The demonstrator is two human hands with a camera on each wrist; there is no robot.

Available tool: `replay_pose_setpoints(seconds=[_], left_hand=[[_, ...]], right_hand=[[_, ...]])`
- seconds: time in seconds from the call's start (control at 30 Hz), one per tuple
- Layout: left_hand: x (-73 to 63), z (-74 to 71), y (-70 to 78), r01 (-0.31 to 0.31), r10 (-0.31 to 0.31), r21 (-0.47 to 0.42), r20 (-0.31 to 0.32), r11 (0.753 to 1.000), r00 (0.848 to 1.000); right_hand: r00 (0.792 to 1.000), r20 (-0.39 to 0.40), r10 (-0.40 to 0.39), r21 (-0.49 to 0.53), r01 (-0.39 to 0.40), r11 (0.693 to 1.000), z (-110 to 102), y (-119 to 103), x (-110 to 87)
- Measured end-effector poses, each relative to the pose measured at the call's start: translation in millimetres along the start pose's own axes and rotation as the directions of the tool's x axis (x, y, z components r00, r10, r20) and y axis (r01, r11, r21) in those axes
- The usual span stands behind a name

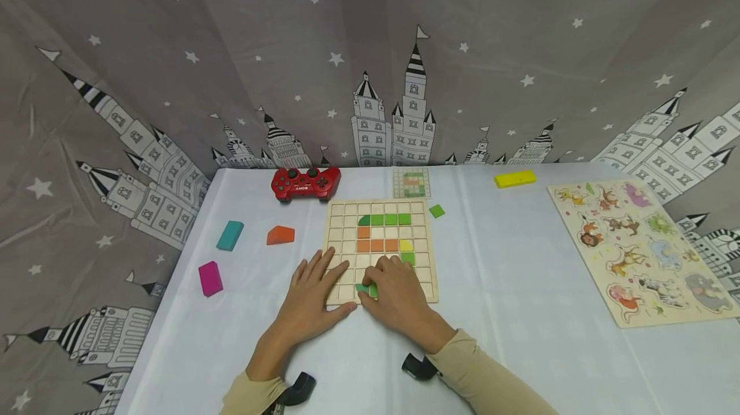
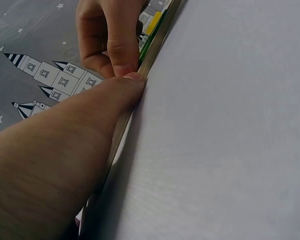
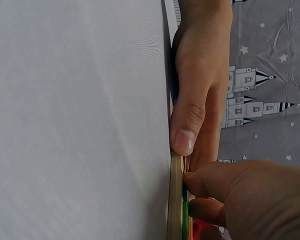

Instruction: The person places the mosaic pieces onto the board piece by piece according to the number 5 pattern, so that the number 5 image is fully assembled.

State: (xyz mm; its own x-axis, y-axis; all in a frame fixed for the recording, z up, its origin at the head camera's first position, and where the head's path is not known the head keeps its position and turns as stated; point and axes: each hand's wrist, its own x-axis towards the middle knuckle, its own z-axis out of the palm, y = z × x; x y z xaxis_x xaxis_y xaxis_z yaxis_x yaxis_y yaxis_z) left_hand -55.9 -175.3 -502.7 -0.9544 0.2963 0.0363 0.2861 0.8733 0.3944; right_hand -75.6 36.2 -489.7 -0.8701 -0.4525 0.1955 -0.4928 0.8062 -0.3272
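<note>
A square wooden grid board (image 1: 336, 223) lies on the table with orange, yellow and green tiles set in some cells. My left hand (image 1: 309, 299) rests on its near left corner, fingers spread, with the thumb (image 3: 185, 137) against the near edge. Over the near rows, my right hand (image 1: 401, 293) has its fingers curled and pinches a green tile (image 1: 373, 291) between thumb and fingertips. Right beside that tile lies a darker green piece (image 1: 361, 288). The right hand hides part of the board, including some cells under its palm.
Behind the board lies a small pattern card (image 1: 412, 182); a loose green tile (image 1: 437, 211) lies off its right edge. A red game controller (image 1: 305, 184), orange block (image 1: 280, 235), teal block (image 1: 230, 236), magenta block (image 1: 211, 279), yellow block (image 1: 515, 179) and animal puzzle (image 1: 630, 235) surround it.
</note>
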Motion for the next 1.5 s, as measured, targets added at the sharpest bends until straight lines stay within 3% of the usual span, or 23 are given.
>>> replay_pose_setpoints(seconds=[0.53,0.97,1.13,1.33,1.5], left_hand=[[1.4,-0.4,0.2,0.01,-0.01,-0.021,0.0,1.0,1.0],[1.5,2.0,0.2,0.008,-0.008,-0.007,-0.008,1.0,1.0],[0.0,2.6,-1.4,0.011,-0.011,-0.005,-0.005,1.0,1.0],[0.0,2.5,-1.3,0.018,-0.018,-0.017,0.003,1.0,1.0],[1.1,4.1,-0.9,0.021,-0.02,-0.032,0.006,0.999,1.0]], right_hand=[[0.999,0.006,0.045,0.039,-0.046,0.998,-2.1,2.3,-0.4],[1.0,-0.012,0.007,-0.002,-0.008,1.0,-3.5,4.4,-4.8],[0.999,0.009,0.047,0.053,-0.048,0.997,-12.8,10.4,-4.6],[0.987,-0.003,0.16,0.188,-0.156,0.97,-32.2,45.6,10.1],[0.955,0.004,0.297,0.295,-0.285,0.912,-42.0,99.0,31.6]])
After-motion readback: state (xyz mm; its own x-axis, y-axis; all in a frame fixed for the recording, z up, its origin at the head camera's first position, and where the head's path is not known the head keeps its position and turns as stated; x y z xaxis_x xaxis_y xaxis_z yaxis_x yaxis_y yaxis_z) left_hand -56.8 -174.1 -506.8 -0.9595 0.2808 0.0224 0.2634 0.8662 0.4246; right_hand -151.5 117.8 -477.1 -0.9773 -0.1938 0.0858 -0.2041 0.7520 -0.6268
